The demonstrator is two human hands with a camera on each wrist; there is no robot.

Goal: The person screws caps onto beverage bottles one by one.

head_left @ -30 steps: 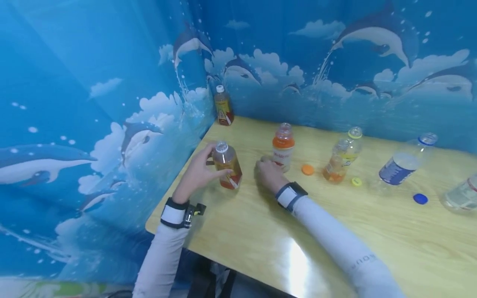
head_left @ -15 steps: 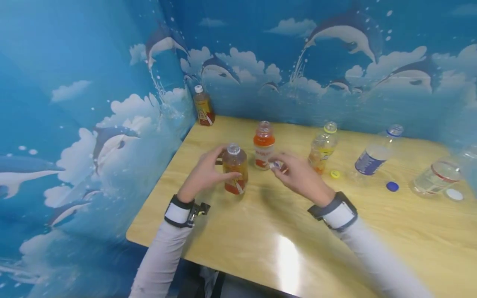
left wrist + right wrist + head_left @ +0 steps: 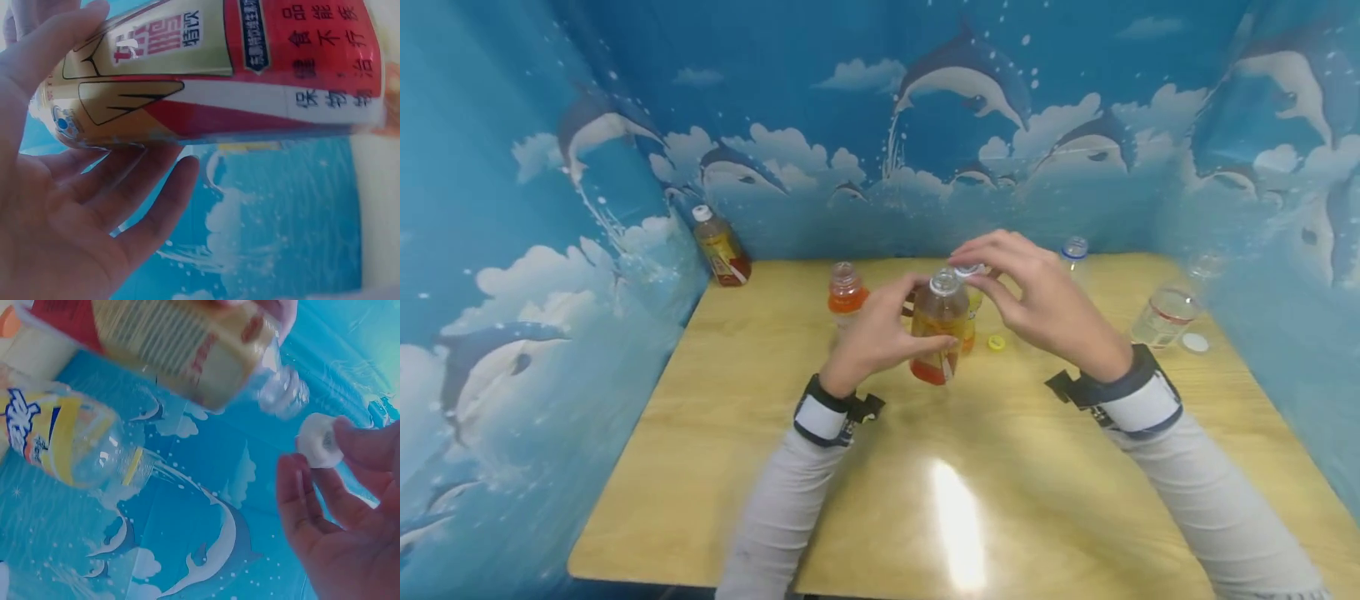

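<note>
Your left hand (image 3: 880, 333) grips a clear plastic bottle with a yellow-and-red printed label (image 3: 937, 329), thumb on one side, fingers on the other. Bottle is neck up, mouth uncovered, right in front of your left palm; can't tell if its base touches the tabletop (image 3: 700, 467). Your right hand (image 3: 1048, 304) pinches a small round white plastic cap (image 3: 320, 440) between thumb and fingertips. Right wrist view: cap is just beside the bottle's mouth, apart from it.

Behind the gripped bottle, between your two hands, stands a clear plastic bottle with a yellow label and yellow neck ring (image 3: 65, 440), mostly hidden in the head view. Round yellow cap (image 3: 996, 342) lies on the tabletop below your right fingers. Clear bottle with a blue neck ring (image 3: 1075, 249) shows behind your right hand, mostly blocked. Right of that hand: clear bottle with a pale, red-edged label (image 3: 1163, 321), a flat white disc-like cap (image 3: 1195, 342) just beside it.

Clear bottle with an orange label (image 3: 847, 293) is behind your left hand, lower part covered. Farther left and back: white-capped bottle with a yellow-and-red label (image 3: 723, 248), near the blue dolphin-print curtain (image 3: 820, 212).
</note>
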